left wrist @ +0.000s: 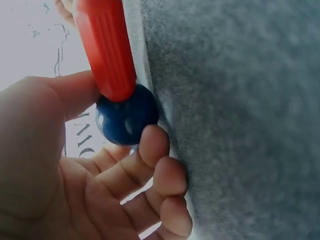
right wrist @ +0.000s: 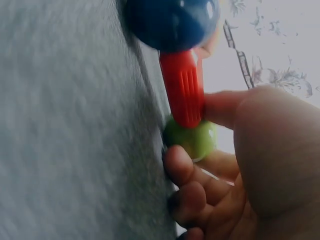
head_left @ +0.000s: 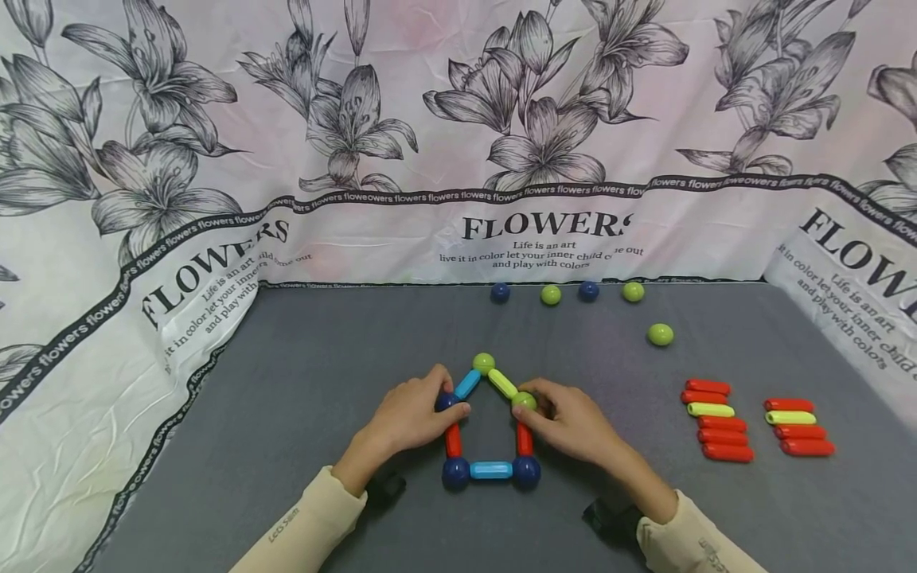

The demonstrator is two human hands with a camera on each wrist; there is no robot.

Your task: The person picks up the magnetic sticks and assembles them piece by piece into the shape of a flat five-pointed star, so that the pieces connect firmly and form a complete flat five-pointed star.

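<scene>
House-shaped rod-and-ball frame (head_left: 491,470) is lying on the worktop (head_left: 322,342) between the fingers of the left hand (head_left: 410,410) and right hand (head_left: 573,420). Bent left fingers are gripping its dark blue corner ball (head_left: 447,401), bent right fingers its green corner ball (head_left: 526,399), each parted only by the ball.

Rods (head_left: 722,437) right of frame (head_left: 491,470), balls (head_left: 589,291) behind

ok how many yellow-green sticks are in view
3: one yellow-green stick near the right hand, one in the longer row of red sticks, one in the shorter; hands could hide more.
</scene>
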